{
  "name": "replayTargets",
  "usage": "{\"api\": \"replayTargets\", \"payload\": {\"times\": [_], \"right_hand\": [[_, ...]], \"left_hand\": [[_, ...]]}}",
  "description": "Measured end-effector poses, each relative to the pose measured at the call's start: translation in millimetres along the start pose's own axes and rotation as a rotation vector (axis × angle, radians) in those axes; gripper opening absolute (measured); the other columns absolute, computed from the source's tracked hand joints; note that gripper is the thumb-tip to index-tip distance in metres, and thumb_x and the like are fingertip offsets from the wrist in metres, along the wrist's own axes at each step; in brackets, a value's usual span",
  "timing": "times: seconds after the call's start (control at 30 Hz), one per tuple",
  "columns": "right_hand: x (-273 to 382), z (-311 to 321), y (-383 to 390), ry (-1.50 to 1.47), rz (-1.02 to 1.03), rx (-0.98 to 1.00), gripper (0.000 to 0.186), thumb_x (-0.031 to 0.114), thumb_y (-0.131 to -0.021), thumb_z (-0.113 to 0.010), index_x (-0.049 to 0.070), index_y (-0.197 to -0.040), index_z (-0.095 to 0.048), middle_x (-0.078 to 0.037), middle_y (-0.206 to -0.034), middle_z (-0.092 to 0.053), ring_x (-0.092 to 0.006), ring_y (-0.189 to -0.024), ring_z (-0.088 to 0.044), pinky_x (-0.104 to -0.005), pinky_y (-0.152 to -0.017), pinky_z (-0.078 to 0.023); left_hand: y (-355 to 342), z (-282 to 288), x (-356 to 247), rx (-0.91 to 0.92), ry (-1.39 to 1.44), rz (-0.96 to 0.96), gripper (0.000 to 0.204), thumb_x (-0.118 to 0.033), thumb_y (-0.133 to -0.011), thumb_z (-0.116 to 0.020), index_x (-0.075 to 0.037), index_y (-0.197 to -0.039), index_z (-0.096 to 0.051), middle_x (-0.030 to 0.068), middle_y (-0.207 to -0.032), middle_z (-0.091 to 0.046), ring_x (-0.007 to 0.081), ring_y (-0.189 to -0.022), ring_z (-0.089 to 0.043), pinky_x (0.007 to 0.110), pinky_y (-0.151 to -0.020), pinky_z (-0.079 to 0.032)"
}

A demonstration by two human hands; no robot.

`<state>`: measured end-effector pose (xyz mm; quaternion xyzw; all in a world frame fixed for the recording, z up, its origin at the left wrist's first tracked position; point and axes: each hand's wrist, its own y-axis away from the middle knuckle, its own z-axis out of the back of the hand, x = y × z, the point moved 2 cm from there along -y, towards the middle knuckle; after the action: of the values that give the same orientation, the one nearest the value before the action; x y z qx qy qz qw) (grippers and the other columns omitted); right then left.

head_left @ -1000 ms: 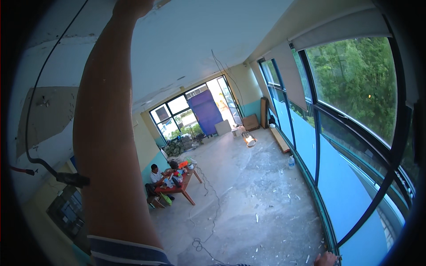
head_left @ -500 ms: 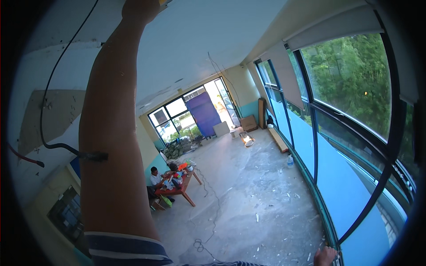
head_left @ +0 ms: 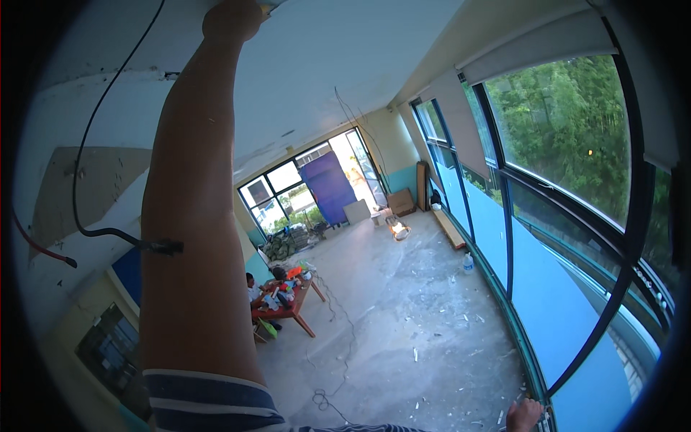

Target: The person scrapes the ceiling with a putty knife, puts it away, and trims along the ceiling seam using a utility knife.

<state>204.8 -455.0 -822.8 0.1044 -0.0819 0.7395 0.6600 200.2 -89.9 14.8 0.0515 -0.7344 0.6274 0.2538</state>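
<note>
My left hand (head_left: 232, 18) was raised against the white plaster ceiling (head_left: 345, 65), grip not visible, my right hand (head_left: 524, 415) rested on the dark metal window frame (head_left: 536, 381), grip unclear.

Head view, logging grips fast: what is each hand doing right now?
Left hand: raised to the ceiling; fingers cut off by the frame edge, grip cannot be told.
Right hand: resting on the window frame at the lower edge; open or closed cannot be told.

Black cable (head_left: 93, 144) dangles left of raised arm; right side open
</note>
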Motion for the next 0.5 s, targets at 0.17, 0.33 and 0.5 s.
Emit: {"api": "replayTargets", "payload": {"times": [0.17, 0.33, 0.5], "right_hand": [[0.3, 3.1, 0.0, 0.02, -0.023, 0.035, 0.038, 0.041, -0.087, -0.052, 0.008, -0.09, -0.071, -0.016, -0.091, -0.07, -0.0341, -0.09, -0.066, -0.0462, -0.08, -0.051], [-2.5, -6.4, 0.0, 0.019, -0.023, 0.004, 0.037, 0.041, -0.087, -0.052, 0.009, -0.088, -0.071, -0.015, -0.09, -0.07, -0.0344, -0.09, -0.066, -0.0467, -0.081, -0.05], [3.0, -5.2, -1.3, 0.015, -0.023, 0.022, 0.035, 0.04, -0.085, -0.054, 0.009, -0.089, -0.071, -0.015, -0.093, -0.069, -0.0342, -0.092, -0.065, -0.0469, -0.082, -0.05]], "left_hand": [[7.5, 4.5, -9.5, -0.016, -0.056, 0.026, 0.026, -0.019, -0.092, -0.051, -0.009, -0.113, -0.063, 0.0117, -0.11, -0.067, 0.0276, -0.102, -0.065, 0.042, -0.084, -0.053], [14.2, -1.3, -7.8, 0.028, 0.094, 0.082, 0.027, -0.019, -0.092, -0.05, -0.009, -0.114, -0.063, 0.0116, -0.107, -0.068, 0.0276, -0.1, -0.066, 0.042, -0.084, -0.053], [11.7, -23.2, 4.3, -0.011, 0.19, 0.119, 0.028, -0.018, -0.093, -0.049, -0.009, -0.116, -0.062, 0.0123, -0.109, -0.067, 0.029, -0.101, -0.065, 0.041, -0.085, -0.053]]}}
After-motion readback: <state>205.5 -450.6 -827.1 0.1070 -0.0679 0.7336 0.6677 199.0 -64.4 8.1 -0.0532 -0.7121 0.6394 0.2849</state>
